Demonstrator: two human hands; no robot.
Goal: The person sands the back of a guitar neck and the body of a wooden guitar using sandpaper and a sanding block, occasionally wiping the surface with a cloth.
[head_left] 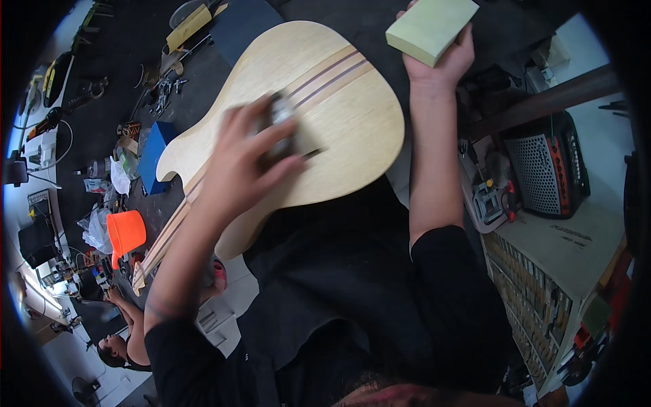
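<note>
Guitar body (363,125): looks shaped — visible face bare, unfinished
Left hand (245,154): fingers curled round a tool (306,136) — too blurred to name
Right hand (452,66): clasping a yellowish block (431,28) off the wood

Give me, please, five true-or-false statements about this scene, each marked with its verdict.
1. The right grip holds a pale block. True.
2. The left grip is empty. False: it holds a blurred object over the guitar.
3. Dark stripes run along the guitar. True.
4. The orange container is right of the guitar's body in the picture. False: it is to the left.
5. The person's sleeves are black. True.
</note>
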